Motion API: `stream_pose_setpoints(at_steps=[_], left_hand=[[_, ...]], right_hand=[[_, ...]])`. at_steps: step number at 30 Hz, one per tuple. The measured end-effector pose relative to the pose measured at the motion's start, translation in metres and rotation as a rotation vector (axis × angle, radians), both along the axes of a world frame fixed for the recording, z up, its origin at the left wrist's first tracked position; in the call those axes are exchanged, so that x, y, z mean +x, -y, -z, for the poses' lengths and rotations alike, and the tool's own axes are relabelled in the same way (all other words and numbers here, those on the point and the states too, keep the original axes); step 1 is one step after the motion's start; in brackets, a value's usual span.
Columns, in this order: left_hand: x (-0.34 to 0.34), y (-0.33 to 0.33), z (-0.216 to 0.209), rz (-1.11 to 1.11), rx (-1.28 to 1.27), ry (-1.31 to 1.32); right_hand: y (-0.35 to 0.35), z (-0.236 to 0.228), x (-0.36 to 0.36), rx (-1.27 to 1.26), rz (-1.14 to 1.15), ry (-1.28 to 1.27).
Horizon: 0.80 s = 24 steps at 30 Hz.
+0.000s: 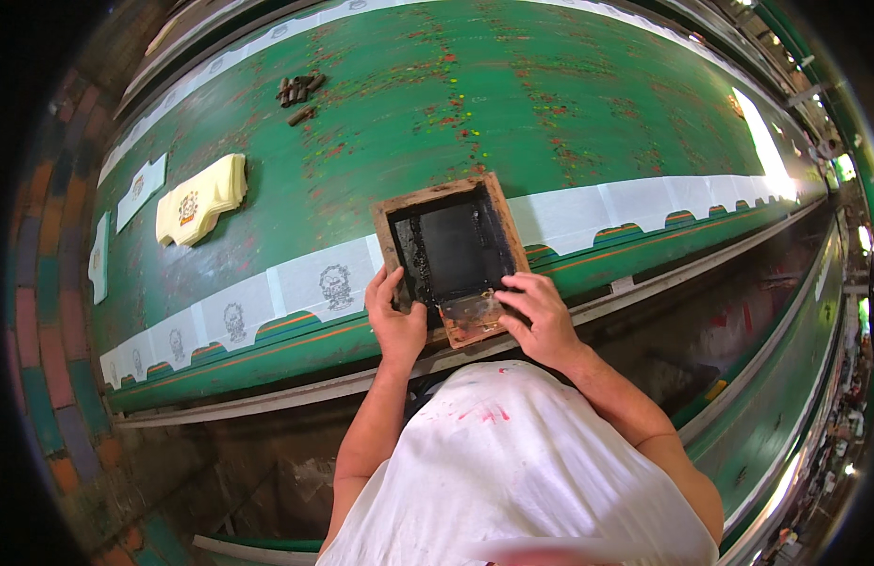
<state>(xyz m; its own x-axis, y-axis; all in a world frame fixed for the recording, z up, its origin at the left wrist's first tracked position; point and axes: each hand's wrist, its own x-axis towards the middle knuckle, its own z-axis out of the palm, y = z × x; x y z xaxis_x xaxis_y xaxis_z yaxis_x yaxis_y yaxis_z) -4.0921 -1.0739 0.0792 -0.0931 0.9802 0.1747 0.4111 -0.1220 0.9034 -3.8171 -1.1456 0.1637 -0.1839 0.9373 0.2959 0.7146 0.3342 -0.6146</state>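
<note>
A wooden-framed printing screen (389,251) lies slightly turned across the near edge of the green table, its mesh dark with black ink. My left hand (395,321) grips the frame's left side, thumb over the near-left corner and fingers along the outer edge. At the near end of the frame sits a flat, brownish, ink-stained piece (470,319) with a see-through look; its exact kind is unclear. My right hand (543,319) is curled at its right side, fingertips on its edge. A white fabric strip (296,294) runs under the screen, with black line prints to the left.
The long green table (380,123) is spattered with red and yellow ink. A stack of pale yellow cut fabric pieces (206,200) and a pale blue piece (141,191) lie at left. Several dark brown short rolls (299,90) lie farther back. A metal rail (267,400) borders the near edge.
</note>
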Motion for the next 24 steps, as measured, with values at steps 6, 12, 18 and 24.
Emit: stream_pose_setpoints(at_steps=[6,12,18,24], left_hand=[[0.008,0.001,-0.008,-0.02,-0.033,0.153],[0.047,0.008,-0.012,-0.004,0.096,0.123],[0.147,0.01,-0.003,0.006,0.13,0.142],[0.228,0.015,0.011,0.015,0.13,0.232]], right_hand=[[0.021,0.025,0.026,-0.252,0.301,-0.406],[0.033,0.037,0.066,-0.177,0.251,-0.472],[0.041,0.034,0.154,-0.149,0.312,-0.469],[0.048,0.034,0.235,-0.182,0.35,-0.467]])
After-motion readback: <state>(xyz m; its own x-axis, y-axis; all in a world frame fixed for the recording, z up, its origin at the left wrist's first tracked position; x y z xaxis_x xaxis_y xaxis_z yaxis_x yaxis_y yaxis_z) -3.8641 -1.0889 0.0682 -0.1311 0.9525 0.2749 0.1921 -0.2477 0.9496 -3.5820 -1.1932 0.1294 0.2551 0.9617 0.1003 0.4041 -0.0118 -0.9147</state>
